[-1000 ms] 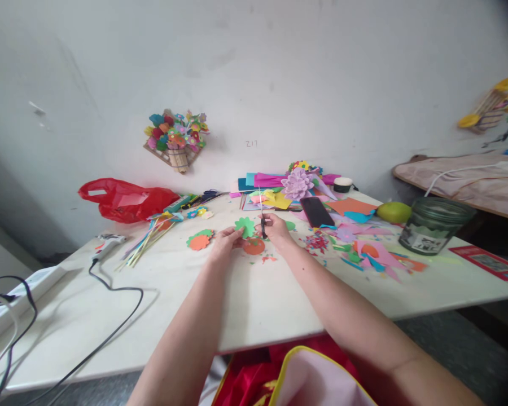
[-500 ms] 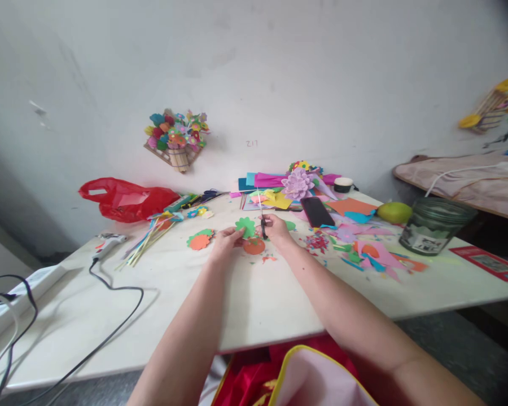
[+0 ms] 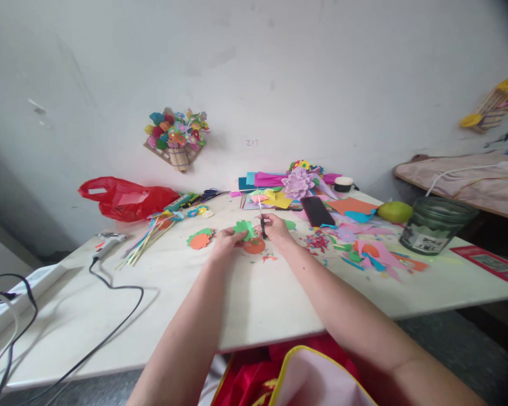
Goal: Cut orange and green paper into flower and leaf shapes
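My left hand (image 3: pixel 227 241) pinches a green scalloped flower cutout (image 3: pixel 241 226) at its edge, just above the table. My right hand (image 3: pixel 276 226) is closed round the dark handles of a pair of scissors (image 3: pixel 262 224), whose thin blades point away from me. A small gap separates the scissors from the green cutout. Below the hands an orange round piece (image 3: pixel 254 246) lies on the table. Orange and green scalloped cutouts (image 3: pixel 200 241) lie overlapped to the left of my left hand. Behind my right hand shows a green piece (image 3: pixel 290 225), partly hidden.
On the right are coloured scraps (image 3: pixel 376 256), a phone (image 3: pixel 316 211), a glass jar (image 3: pixel 436 225) and a yellow-green fruit (image 3: pixel 395 212). A red plastic bag (image 3: pixel 129 200), thin sticks (image 3: pixel 146 242) and a corded glue gun (image 3: pixel 110 245) lie left. A lilac flower (image 3: pixel 298 184) sits at the back.
The green cutout has shifted slightly left and down and turned in my left hand, so its petals show at a different angle. My right hand and the scissors have barely moved.
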Demonstrator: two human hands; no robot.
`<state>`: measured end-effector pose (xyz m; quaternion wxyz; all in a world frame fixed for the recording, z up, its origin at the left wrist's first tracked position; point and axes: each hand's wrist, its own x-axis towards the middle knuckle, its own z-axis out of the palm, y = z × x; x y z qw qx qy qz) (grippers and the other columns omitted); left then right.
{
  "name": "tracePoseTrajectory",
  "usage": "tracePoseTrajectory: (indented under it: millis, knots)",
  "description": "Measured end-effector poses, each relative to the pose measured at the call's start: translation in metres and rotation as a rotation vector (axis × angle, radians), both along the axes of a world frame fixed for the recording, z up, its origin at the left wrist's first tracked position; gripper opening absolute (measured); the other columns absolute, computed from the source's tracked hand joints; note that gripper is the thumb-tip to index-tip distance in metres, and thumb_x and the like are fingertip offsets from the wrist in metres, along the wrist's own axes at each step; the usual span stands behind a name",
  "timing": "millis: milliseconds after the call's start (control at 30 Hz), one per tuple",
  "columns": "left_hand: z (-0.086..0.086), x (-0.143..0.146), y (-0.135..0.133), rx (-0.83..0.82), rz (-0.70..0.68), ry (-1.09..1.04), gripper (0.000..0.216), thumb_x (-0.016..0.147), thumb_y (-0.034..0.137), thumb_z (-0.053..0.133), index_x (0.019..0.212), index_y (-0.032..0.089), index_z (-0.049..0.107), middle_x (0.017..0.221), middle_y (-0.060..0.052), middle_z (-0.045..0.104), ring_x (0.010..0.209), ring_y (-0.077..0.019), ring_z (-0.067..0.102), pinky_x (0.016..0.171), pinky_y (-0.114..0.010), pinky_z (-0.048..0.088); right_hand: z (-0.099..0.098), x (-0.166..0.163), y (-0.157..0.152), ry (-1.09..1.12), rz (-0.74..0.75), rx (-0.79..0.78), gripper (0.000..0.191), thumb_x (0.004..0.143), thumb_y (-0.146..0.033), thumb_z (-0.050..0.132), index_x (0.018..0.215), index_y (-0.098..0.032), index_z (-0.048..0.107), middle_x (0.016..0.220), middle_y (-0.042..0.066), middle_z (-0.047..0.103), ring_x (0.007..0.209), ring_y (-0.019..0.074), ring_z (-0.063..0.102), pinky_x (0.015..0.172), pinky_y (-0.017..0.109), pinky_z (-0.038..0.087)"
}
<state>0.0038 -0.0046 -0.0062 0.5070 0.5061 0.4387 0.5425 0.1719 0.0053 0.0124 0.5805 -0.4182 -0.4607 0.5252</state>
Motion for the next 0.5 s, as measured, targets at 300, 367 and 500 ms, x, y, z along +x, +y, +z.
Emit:
tracePoseTrajectory:
  millis: [300,367,500]
  knots:
    - [0.0001,-0.0004,0.0,-0.004,-0.012,0.004,0.039,0.047,0.041,0.098,0.068,0.016,0.076,0.07,-0.007,0.075,0.057,-0.0183,0.065,0.062,-0.031,0.053,0.0017,-0.0004,-0.0029,0.011,0.027,-0.017,0.03,0.06,-0.007,0.074,0.086,-0.019,0.064,0.052,-0.008,0.059,0.042,0.0082,0.052,0.045,0.019,0.043]
    - [0.0004,0.0001,-0.0006,-0.01,-0.026,0.013,0.039,0.048,0.041,0.097,0.069,0.015,0.076,0.07,-0.008,0.075,0.058,-0.0188,0.065,0.062,-0.031,0.053,0.0011,-0.0007,-0.0027,0.004,0.028,-0.009,0.031,0.059,-0.005,0.071,0.085,-0.018,0.064,0.053,-0.008,0.06,0.042,0.0085,0.053,0.046,0.02,0.044]
    - [0.0001,0.0019,-0.0014,-0.022,-0.036,0.008,0.04,0.047,0.039,0.098,0.071,0.015,0.077,0.069,-0.008,0.075,0.058,-0.0193,0.065,0.059,-0.031,0.051,-0.0006,0.0001,-0.0016,-0.032,0.043,0.009,0.032,0.058,-0.008,0.071,0.087,-0.018,0.065,0.055,-0.008,0.06,0.044,0.0102,0.055,0.048,0.022,0.047]
